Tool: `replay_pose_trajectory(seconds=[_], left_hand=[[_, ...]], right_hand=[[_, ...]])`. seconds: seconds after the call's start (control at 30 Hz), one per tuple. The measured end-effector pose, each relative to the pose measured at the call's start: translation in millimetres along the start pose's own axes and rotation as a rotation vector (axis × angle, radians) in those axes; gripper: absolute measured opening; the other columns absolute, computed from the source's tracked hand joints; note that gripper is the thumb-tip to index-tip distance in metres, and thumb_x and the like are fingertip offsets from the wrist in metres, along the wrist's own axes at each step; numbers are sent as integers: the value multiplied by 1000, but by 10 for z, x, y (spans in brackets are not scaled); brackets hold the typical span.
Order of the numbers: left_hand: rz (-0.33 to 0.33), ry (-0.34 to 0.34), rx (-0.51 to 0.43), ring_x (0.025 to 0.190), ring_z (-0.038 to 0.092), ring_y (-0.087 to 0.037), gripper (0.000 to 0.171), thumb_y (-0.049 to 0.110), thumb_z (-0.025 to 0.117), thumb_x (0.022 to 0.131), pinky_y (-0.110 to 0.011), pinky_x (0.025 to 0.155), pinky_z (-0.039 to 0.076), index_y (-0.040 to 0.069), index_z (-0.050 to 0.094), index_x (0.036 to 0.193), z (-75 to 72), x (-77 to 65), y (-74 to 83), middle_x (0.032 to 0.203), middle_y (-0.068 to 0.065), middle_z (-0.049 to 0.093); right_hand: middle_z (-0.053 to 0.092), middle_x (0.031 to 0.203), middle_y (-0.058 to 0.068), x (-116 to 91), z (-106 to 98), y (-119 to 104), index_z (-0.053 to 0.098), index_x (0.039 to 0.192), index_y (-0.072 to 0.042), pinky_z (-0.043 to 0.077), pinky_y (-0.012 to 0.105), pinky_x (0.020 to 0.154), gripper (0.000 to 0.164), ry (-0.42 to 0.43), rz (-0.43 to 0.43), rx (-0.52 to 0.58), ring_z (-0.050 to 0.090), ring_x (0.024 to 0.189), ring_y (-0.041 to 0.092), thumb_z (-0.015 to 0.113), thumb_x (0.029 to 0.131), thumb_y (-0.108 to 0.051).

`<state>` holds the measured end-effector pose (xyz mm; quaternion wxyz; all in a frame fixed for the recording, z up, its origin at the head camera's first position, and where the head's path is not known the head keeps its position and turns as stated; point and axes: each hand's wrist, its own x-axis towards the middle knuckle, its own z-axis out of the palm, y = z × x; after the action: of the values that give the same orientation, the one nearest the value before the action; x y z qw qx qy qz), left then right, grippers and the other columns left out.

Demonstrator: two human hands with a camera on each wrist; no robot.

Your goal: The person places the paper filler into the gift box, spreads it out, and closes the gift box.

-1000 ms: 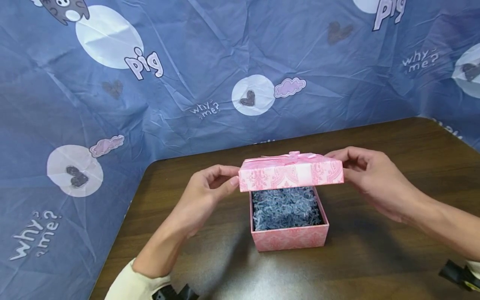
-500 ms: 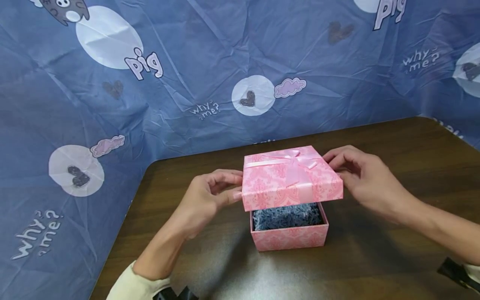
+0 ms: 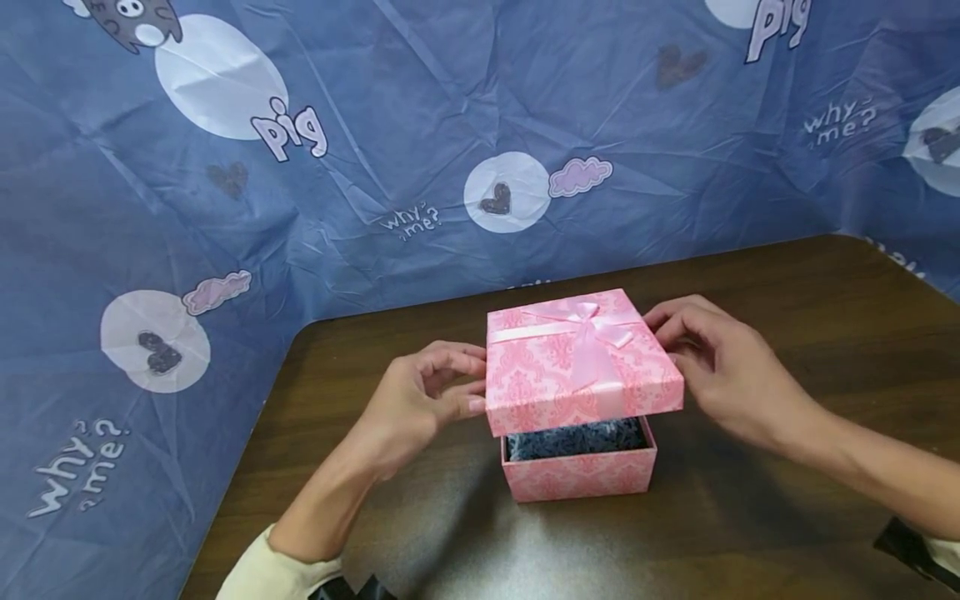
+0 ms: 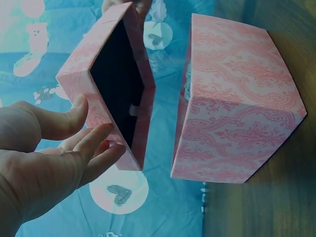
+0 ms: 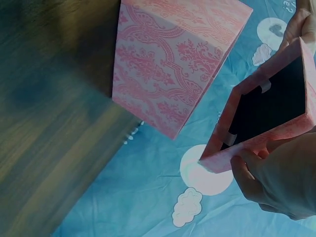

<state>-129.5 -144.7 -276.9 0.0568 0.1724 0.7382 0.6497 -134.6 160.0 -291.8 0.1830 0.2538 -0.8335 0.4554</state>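
A pink patterned gift box lid with a ribbon bow hangs above its matching box base, apart from it. My left hand holds the lid's left side with thumb and fingers. On the opposite side, my right hand grips the lid. Blue-grey shredded paper fills the base and shows through the front gap; the lid covers the rest. In the left wrist view, the lid's dark inside faces the base at a slant.
The base stands on a dark brown wooden table. Behind and to the left hangs a blue printed cloth with white circles and lettering.
The lid has tipped so its ribboned top now faces the camera, and its front edge has come down, hiding more of the shredded paper. Both hands stay on its sides; the base stays put.
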Motion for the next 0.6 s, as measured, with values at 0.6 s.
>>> replay_pose_trajectory(seconds=[0.6], left_hand=[[4, -32, -31, 110, 59, -36, 30, -27, 64, 72, -34, 91, 50, -20, 58, 101, 2, -25, -141, 125, -24, 48]], right_hand=[[57, 114, 5, -88, 45, 70, 64, 89, -8, 44, 8, 83, 31, -33, -80, 27, 54, 98, 3, 64, 77, 21]])
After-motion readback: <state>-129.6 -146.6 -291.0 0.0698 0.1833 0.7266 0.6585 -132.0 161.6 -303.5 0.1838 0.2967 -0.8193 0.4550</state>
